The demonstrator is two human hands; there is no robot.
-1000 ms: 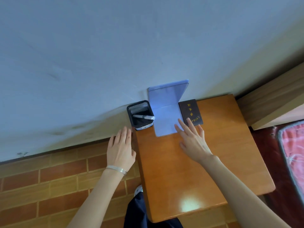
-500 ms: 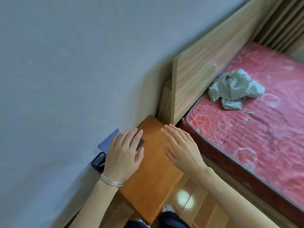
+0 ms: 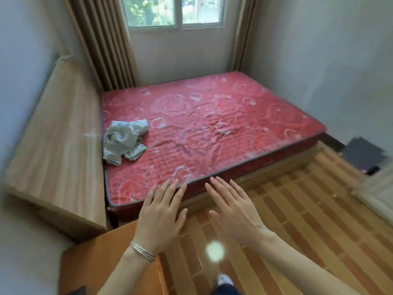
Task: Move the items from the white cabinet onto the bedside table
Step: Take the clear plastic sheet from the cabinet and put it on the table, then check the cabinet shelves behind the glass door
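The orange-brown bedside table (image 3: 102, 258) fills the lower left of the head view, with only a bare part of its top showing. My left hand (image 3: 159, 216) hovers over the table's right edge, fingers straight and spread, holding nothing. To its right, my right hand (image 3: 236, 211) is held out flat above the floor, also empty. A white edge, perhaps the white cabinet (image 3: 374, 192), shows at the far right. The pen holder, the blue folder and the dark booklet are out of view.
A bed with a red patterned mattress (image 3: 208, 128) lies ahead, a crumpled grey cloth (image 3: 124, 140) on it. Its wooden headboard (image 3: 57, 141) runs along the left wall. Brick-patterned floor (image 3: 297, 220) stretches to the right. A dark object (image 3: 363, 154) sits by the right wall.
The view has swung right, away from the bedside table and toward the bed and room. Both hands left the table top and now hover empty; the items on the table have passed out of sight.
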